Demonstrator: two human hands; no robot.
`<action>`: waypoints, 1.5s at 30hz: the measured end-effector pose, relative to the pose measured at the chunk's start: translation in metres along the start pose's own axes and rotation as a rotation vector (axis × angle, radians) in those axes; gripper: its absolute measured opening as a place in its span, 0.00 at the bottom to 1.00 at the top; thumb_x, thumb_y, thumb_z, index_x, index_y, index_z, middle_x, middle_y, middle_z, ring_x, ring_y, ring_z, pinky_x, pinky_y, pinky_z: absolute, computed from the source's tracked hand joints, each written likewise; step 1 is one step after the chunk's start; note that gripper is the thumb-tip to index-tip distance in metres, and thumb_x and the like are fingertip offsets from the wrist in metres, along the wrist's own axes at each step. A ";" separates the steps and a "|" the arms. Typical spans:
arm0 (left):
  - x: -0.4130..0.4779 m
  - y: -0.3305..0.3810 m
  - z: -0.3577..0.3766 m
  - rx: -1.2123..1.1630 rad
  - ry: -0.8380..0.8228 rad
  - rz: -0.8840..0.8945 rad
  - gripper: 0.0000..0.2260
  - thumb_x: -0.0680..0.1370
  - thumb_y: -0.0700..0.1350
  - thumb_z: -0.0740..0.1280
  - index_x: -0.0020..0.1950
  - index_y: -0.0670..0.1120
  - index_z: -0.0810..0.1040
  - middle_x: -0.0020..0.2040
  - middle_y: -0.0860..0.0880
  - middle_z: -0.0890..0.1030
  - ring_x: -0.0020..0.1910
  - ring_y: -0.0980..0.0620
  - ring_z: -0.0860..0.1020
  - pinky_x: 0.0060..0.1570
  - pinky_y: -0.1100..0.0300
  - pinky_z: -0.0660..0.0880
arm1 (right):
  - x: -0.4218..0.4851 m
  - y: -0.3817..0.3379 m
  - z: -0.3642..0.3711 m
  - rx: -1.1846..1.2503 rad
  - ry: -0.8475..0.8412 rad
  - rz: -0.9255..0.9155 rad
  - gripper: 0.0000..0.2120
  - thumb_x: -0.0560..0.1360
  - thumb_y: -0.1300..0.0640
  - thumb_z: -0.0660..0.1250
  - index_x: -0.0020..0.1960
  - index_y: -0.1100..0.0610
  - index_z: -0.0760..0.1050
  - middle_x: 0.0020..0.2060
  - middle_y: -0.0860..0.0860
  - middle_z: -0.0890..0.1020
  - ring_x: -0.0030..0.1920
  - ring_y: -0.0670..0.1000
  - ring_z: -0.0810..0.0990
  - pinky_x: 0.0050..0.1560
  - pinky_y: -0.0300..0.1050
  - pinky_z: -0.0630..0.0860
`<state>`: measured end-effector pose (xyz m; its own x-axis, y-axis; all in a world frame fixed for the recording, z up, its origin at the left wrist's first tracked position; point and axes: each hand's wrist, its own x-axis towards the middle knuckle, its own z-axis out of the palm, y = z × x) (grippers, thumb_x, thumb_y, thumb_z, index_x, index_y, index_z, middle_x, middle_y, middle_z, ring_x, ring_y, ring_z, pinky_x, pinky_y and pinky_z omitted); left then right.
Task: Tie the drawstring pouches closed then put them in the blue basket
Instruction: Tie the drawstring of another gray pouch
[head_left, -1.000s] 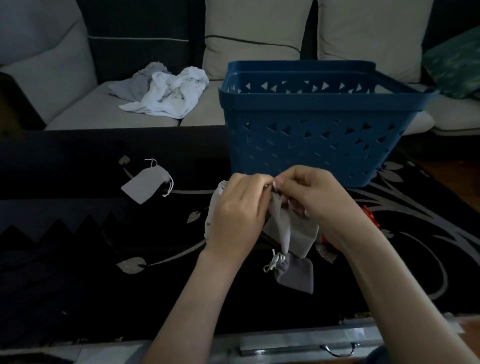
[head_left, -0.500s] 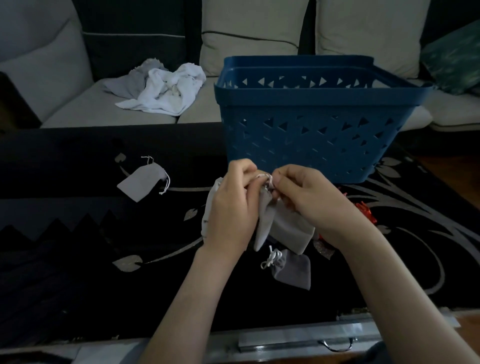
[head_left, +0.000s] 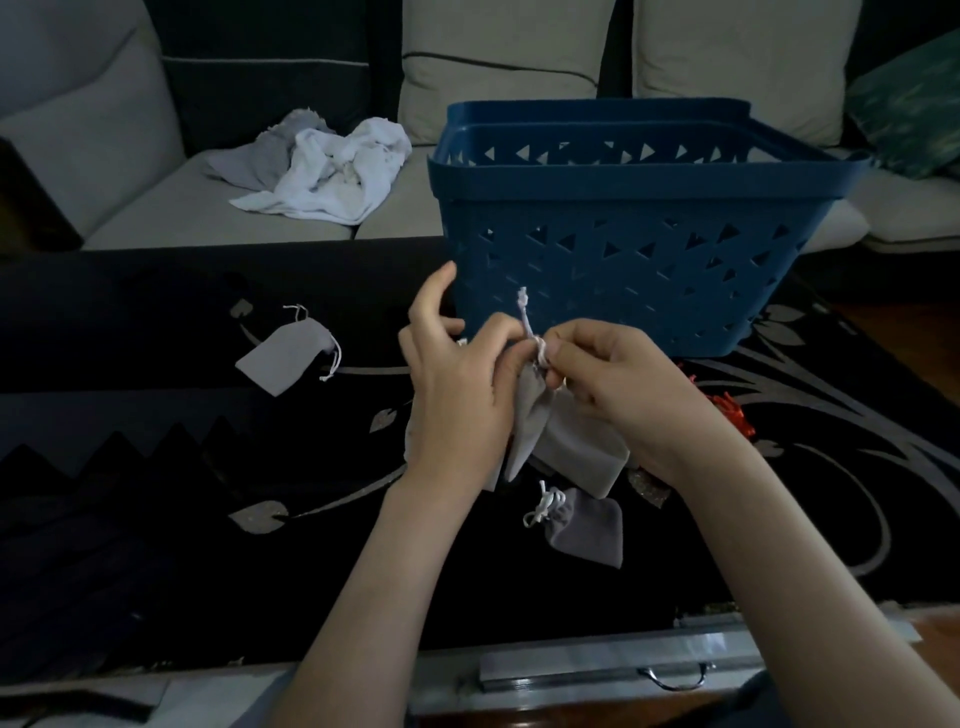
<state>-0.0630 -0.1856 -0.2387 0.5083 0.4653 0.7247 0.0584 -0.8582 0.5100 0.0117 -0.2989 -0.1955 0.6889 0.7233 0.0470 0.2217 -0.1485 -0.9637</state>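
Head view, looking down over a black table (head_left: 779, 519) with a silver leaf pattern. Left hand (head_left: 457, 395) pinches the gathered neck of a light grey held pouch (head_left: 530, 415), raised off the table in front of the near wall of the blue basket (head_left: 623, 260); one digit of this hand sticks up free. Right hand (head_left: 623, 384), fingers curled, pinches the drawstring (head_left: 524, 317) at the pouch neck, and one cord end stands upright above both hands. A second light pouch (head_left: 582, 447) lies on the table beneath the hands, partly hidden. Just nearer the camera lies a darker grey pouch (head_left: 587, 525) with its white cord bunched at the mouth. A fourth pouch (head_left: 288, 356) lies well apart to the left, cord trailing. Something red (head_left: 727, 410) shows beside the right wrist. Behind the table, crumpled cloths (head_left: 332, 171) rest on a pale sofa (head_left: 156, 218).
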 end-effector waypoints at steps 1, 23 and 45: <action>0.000 -0.001 -0.001 0.028 -0.003 0.031 0.05 0.77 0.46 0.66 0.42 0.47 0.78 0.70 0.41 0.63 0.53 0.51 0.63 0.55 0.70 0.58 | 0.001 0.000 0.000 0.007 0.014 0.008 0.09 0.79 0.60 0.61 0.42 0.58 0.77 0.30 0.47 0.76 0.24 0.38 0.70 0.27 0.28 0.66; 0.012 -0.083 -0.056 -0.122 -0.445 -0.538 0.22 0.77 0.64 0.53 0.46 0.51 0.78 0.46 0.51 0.80 0.51 0.51 0.76 0.53 0.57 0.70 | 0.046 -0.011 0.056 -0.540 -0.030 -0.148 0.06 0.71 0.52 0.71 0.42 0.54 0.76 0.34 0.46 0.78 0.37 0.45 0.76 0.36 0.34 0.69; 0.029 -0.111 -0.072 0.260 -0.051 -0.305 0.04 0.79 0.42 0.64 0.46 0.44 0.77 0.43 0.49 0.76 0.44 0.50 0.75 0.46 0.55 0.72 | 0.081 -0.003 0.109 -0.281 -0.139 -0.052 0.16 0.78 0.41 0.59 0.44 0.52 0.76 0.38 0.48 0.80 0.40 0.46 0.77 0.41 0.40 0.71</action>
<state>-0.1161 -0.0613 -0.2407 0.4759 0.7014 0.5306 0.4254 -0.7116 0.5591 -0.0086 -0.1668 -0.2178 0.5750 0.8172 0.0395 0.4494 -0.2751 -0.8499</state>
